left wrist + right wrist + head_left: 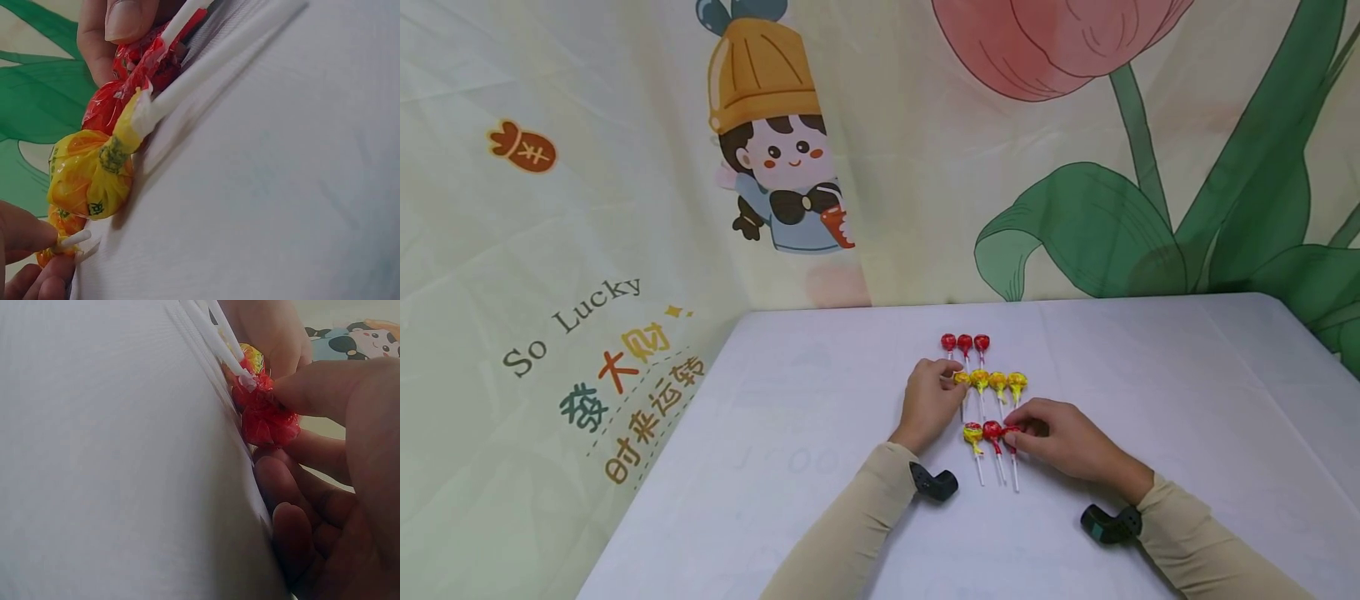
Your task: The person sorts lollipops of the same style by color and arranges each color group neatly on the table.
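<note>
Lollipops lie in three rows on the white table, sticks toward the person. My left hand (925, 404) pinches the leftmost yellow lollipop (65, 220) of the middle row, thumb and fingers near the base of its head. Beside it sit other yellow lollipops (997, 381). At the right end of the front row, my right hand (1071, 440) pinches a red lollipop (270, 427) between thumb and fingers. To its left lie another red lollipop (992, 431) and a yellow lollipop (973, 433). Three red lollipops (965, 342) form the back row, their sticks partly hidden.
The white tabletop (820, 392) extends around the rows on every side. Behind it hangs a printed cloth (917, 208) with a cartoon child and a large flower. A black wrist device (934, 482) sits on the left forearm, another wrist device (1111, 525) on the right.
</note>
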The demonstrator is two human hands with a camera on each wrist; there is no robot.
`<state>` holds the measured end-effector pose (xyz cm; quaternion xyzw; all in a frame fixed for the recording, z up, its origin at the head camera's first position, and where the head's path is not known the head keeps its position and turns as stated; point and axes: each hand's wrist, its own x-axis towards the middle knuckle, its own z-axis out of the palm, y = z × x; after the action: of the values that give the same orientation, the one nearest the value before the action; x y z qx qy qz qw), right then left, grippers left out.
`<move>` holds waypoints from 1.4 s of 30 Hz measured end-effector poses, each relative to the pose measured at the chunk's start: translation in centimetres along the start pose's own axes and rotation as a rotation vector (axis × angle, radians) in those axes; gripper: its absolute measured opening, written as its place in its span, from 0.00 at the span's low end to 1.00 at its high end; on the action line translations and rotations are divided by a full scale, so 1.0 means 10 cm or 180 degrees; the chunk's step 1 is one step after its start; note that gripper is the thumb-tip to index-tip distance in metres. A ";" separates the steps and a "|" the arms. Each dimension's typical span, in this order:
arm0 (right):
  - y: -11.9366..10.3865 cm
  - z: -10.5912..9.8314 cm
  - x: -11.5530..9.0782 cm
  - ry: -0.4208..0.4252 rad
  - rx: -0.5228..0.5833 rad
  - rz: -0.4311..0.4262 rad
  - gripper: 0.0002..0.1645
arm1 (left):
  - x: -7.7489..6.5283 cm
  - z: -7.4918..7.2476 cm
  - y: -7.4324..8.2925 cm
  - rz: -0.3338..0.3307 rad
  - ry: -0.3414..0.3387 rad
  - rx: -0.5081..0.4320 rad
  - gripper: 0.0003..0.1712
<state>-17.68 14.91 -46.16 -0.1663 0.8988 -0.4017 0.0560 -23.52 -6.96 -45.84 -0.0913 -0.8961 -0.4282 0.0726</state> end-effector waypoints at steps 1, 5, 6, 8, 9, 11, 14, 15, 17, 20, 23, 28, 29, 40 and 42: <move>0.00 0.00 0.00 -0.0003 0.0009 -0.0003 0.14 | 0.00 0.00 0.00 -0.0001 -0.0004 -0.0003 0.15; 0.00 0.00 0.00 -0.0013 0.0017 -0.0008 0.14 | -0.01 -0.02 -0.02 0.0018 -0.0022 -0.0023 0.15; 0.00 0.00 0.00 -0.0010 0.0012 -0.0008 0.14 | -0.01 -0.02 -0.02 0.0025 -0.0024 -0.0031 0.15; 0.00 0.00 0.00 0.0000 -0.0005 -0.0016 0.14 | 0.00 -0.03 -0.02 0.0042 -0.0031 -0.0059 0.14; 0.00 0.00 0.00 0.0004 -0.0010 -0.0020 0.13 | 0.00 -0.04 -0.03 0.0047 -0.0035 -0.0070 0.14; 0.01 0.00 0.00 0.0010 -0.0024 -0.0032 0.13 | 0.00 -0.04 -0.03 0.0047 -0.0046 -0.0080 0.13; 0.01 -0.01 0.00 0.0015 -0.0019 -0.0029 0.13 | 0.00 -0.04 -0.04 0.0055 -0.0065 -0.0089 0.13; 0.01 -0.01 0.00 0.0016 -0.0016 -0.0023 0.13 | 0.00 -0.04 -0.04 0.0061 -0.0072 -0.0087 0.12; 0.01 -0.01 0.00 0.0021 -0.0018 -0.0027 0.13 | 0.01 -0.04 -0.04 0.0074 -0.0082 -0.0077 0.12; 0.00 -0.01 0.00 0.0029 -0.0018 -0.0009 0.13 | 0.01 -0.04 -0.04 0.0105 -0.0085 -0.0071 0.12; 0.00 -0.01 0.00 0.0022 -0.0009 0.0008 0.13 | 0.01 -0.04 -0.04 0.0125 -0.0080 -0.0075 0.12; -0.01 -0.02 0.00 -0.0013 -0.0008 -0.0002 0.14 | 0.01 -0.04 -0.06 0.0147 -0.0071 -0.0088 0.12; 0.00 -0.02 0.01 -0.0024 0.0000 -0.0001 0.14 | 0.01 -0.04 -0.06 0.0153 -0.0071 -0.0076 0.12; 0.03 -0.05 0.00 -0.0156 0.0071 -0.0047 0.16 | -0.05 -0.15 -0.10 0.0262 -0.0163 -0.0031 0.10; 0.03 -0.04 -0.01 -0.0142 0.0095 -0.0029 0.15 | -0.09 -0.18 -0.11 0.0234 -0.0234 -0.0027 0.10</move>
<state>-17.78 15.41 -46.11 -0.1784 0.8905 -0.4115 0.0767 -22.76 -9.15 -45.77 -0.1401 -0.8924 -0.4255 0.0549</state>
